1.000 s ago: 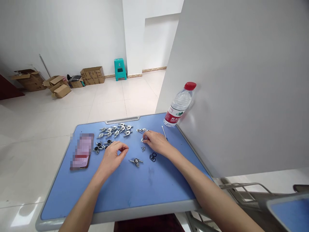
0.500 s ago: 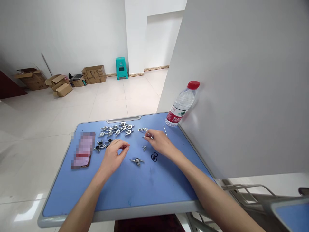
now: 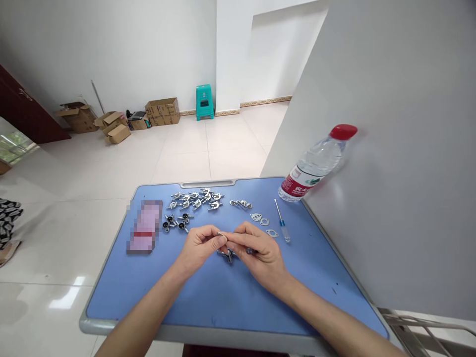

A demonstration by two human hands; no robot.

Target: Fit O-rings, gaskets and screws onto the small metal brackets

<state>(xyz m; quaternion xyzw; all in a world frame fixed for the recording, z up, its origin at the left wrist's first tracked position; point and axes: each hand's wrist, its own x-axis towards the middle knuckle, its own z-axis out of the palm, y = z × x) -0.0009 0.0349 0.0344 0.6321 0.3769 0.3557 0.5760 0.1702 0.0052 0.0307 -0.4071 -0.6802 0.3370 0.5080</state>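
Over the middle of the blue table, my left hand [image 3: 204, 245] and my right hand [image 3: 256, 248] meet, fingertips pinched together. Between them shows the edge of a small thin metal piece [image 3: 220, 233], mostly covered by the fingers. Just below lies a metal fitting with arms [image 3: 229, 257], partly hidden by my right hand. Flat metal plates with holes [image 3: 264, 221] lie beyond my right hand, and curved metal pieces [image 3: 241, 204] sit farther back. To the left are several fittings with black centres [image 3: 182, 226] and several U-shaped metal brackets [image 3: 197, 204].
A screwdriver [image 3: 284, 230] with a clear and blue handle lies on the right of the table [image 3: 178, 310]. Behind it a red-capped water bottle [image 3: 312, 166] leans near the grey panel. A blurred-out phone [image 3: 145, 227] lies left. Cardboard boxes [image 3: 162, 111] and a green stool [image 3: 204, 102] stand beyond.
My right hand has come back from the flat plates toward my left hand, and the two now touch around the small metal piece. The view has shifted, so everything sits farther right.
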